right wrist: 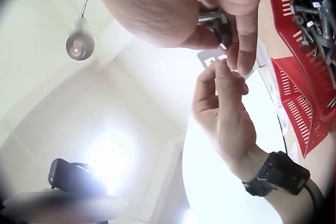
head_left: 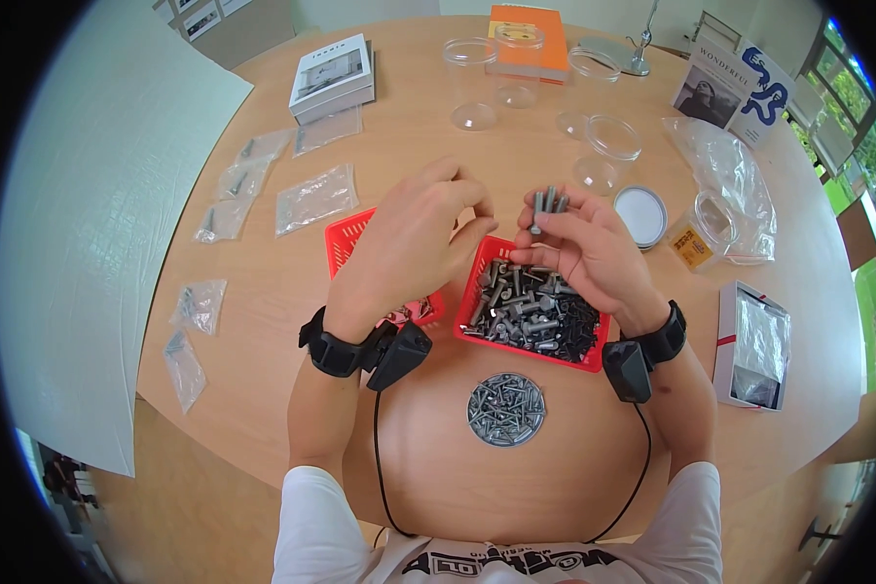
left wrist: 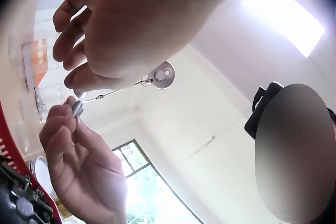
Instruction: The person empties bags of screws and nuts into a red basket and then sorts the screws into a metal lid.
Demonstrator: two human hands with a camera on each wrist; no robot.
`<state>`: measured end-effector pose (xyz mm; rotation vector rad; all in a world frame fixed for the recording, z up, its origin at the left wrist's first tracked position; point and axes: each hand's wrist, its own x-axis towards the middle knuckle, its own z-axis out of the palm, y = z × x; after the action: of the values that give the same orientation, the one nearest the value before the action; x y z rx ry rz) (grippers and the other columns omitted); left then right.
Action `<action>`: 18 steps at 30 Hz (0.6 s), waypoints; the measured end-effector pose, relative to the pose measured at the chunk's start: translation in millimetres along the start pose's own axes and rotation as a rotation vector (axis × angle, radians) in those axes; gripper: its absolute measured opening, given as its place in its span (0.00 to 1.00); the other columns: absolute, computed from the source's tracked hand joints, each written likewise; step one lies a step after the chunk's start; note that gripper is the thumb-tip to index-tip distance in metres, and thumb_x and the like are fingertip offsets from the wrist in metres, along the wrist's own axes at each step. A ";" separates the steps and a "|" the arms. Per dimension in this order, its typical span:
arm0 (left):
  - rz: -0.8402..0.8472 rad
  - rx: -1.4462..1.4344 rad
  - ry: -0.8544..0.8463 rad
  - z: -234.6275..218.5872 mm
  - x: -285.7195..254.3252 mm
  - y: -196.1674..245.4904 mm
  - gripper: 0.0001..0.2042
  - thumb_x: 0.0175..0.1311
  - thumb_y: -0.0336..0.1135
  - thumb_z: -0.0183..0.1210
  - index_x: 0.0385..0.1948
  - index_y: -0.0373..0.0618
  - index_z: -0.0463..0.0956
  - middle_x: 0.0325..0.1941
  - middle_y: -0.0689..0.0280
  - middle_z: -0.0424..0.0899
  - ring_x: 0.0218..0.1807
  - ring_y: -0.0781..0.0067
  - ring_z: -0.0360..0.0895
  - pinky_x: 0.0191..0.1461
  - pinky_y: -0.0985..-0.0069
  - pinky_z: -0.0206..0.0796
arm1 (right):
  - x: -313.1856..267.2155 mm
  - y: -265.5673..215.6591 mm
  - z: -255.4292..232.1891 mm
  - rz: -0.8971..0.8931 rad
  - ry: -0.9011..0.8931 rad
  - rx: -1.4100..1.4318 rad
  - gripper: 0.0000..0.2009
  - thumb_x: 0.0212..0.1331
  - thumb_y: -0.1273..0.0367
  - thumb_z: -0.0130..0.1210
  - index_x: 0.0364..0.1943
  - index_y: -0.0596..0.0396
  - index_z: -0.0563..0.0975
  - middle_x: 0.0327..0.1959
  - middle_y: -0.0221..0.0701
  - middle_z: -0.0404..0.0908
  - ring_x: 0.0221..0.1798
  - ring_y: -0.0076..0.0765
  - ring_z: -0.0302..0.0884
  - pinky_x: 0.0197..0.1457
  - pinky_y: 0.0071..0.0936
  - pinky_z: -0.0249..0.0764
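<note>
My right hand (head_left: pixel 599 258) grips several silver hex bolts (head_left: pixel 550 200) between thumb and fingers, above a red basket (head_left: pixel 524 354) of loose bolts (head_left: pixel 530 311). The bolts' heads and threaded shanks also show under the fingers in the right wrist view. Facing them, my left hand (head_left: pixel 419 229) is raised with fingers loosely bent and nothing visible in them. Its fingertips come close to the right hand in the right wrist view. A second red basket (head_left: pixel 339 237), holding pink packets (head_left: pixel 414 311), sits partly hidden beneath the left forearm.
Small silver screws (head_left: pixel 506 409) fill a round dish near the front edge. Small bags of parts (head_left: pixel 240 180) lie at left, beside a flat bag (head_left: pixel 316 200). Clear jars (head_left: pixel 472 83), books (head_left: pixel 331 73) and a lamp stand at the back. A box (head_left: pixel 754 346) lies at right.
</note>
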<state>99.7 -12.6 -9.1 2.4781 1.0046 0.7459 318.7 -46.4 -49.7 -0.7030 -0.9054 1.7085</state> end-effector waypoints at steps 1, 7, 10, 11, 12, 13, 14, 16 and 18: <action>0.010 0.032 -0.039 0.4 0.0 -2.1 0.07 0.58 0.28 0.65 0.36 0.38 0.84 0.39 0.58 0.78 0.38 0.60 0.79 0.41 0.68 0.73 | 0.5 -2.3 -2.4 -0.023 0.011 0.025 0.09 0.68 0.76 0.52 0.50 0.63 0.72 0.43 0.38 0.79 0.43 0.35 0.81 0.50 0.36 0.84; -0.214 0.182 -0.373 32.0 -7.9 -0.3 0.13 0.51 0.32 0.70 0.39 0.40 0.85 0.43 0.56 0.75 0.49 0.50 0.77 0.53 0.59 0.71 | 0.2 -5.9 -6.7 -0.056 0.076 -0.026 0.09 0.67 0.76 0.52 0.49 0.61 0.72 0.40 0.35 0.77 0.41 0.30 0.78 0.44 0.29 0.80; -0.152 0.240 -0.412 33.9 -2.7 -6.2 0.14 0.51 0.33 0.70 0.39 0.40 0.84 0.41 0.55 0.74 0.48 0.50 0.78 0.52 0.59 0.71 | 1.4 -5.1 -9.0 -0.032 0.070 -0.033 0.10 0.67 0.77 0.52 0.50 0.62 0.72 0.41 0.35 0.77 0.41 0.31 0.78 0.44 0.29 0.80; -0.147 0.245 -0.409 34.7 -2.2 -5.8 0.13 0.52 0.32 0.70 0.39 0.39 0.84 0.41 0.55 0.75 0.48 0.50 0.78 0.52 0.59 0.71 | 1.4 -4.9 -8.9 -0.025 0.070 -0.042 0.10 0.67 0.77 0.51 0.50 0.62 0.72 0.41 0.35 0.77 0.41 0.31 0.78 0.45 0.29 0.80; -0.144 0.250 -0.405 36.1 -1.9 -4.9 0.11 0.53 0.32 0.69 0.38 0.39 0.84 0.42 0.54 0.75 0.48 0.50 0.78 0.51 0.58 0.71 | 1.5 -4.4 -8.4 -0.017 0.070 -0.050 0.10 0.67 0.77 0.51 0.51 0.62 0.72 0.41 0.35 0.78 0.41 0.31 0.78 0.45 0.29 0.80; -0.139 0.257 -0.402 36.7 -1.7 -4.2 0.10 0.54 0.32 0.68 0.37 0.38 0.83 0.42 0.54 0.75 0.48 0.50 0.78 0.51 0.58 0.71 | 1.7 -4.0 -8.0 -0.011 0.070 -0.058 0.10 0.67 0.77 0.51 0.51 0.62 0.72 0.41 0.35 0.78 0.41 0.31 0.78 0.45 0.29 0.80; -0.119 0.267 -0.383 36.0 -2.6 -2.8 0.10 0.55 0.31 0.67 0.36 0.37 0.83 0.42 0.54 0.75 0.47 0.50 0.78 0.51 0.58 0.71 | 1.9 -3.3 -8.4 -0.007 0.065 -0.053 0.11 0.67 0.76 0.51 0.51 0.63 0.72 0.42 0.37 0.78 0.40 0.31 0.78 0.45 0.30 0.80; -0.076 0.287 -0.349 33.6 -6.3 0.7 0.08 0.57 0.29 0.65 0.36 0.36 0.82 0.41 0.54 0.76 0.46 0.50 0.78 0.51 0.59 0.71 | 2.0 -1.8 -9.6 0.001 0.058 -0.040 0.11 0.68 0.75 0.51 0.51 0.64 0.72 0.43 0.39 0.78 0.40 0.32 0.79 0.45 0.31 0.81; -0.047 0.327 -0.281 30.7 -12.0 -0.1 0.08 0.58 0.29 0.63 0.36 0.35 0.80 0.40 0.55 0.78 0.45 0.50 0.78 0.51 0.60 0.71 | 1.6 -1.9 -7.8 0.021 0.066 -0.053 0.11 0.69 0.73 0.51 0.51 0.64 0.72 0.43 0.39 0.78 0.40 0.32 0.79 0.45 0.31 0.81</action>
<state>110.5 -25.2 -37.5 2.7204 1.1455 0.2189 325.4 -42.7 -52.4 -0.8026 -0.9028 1.6747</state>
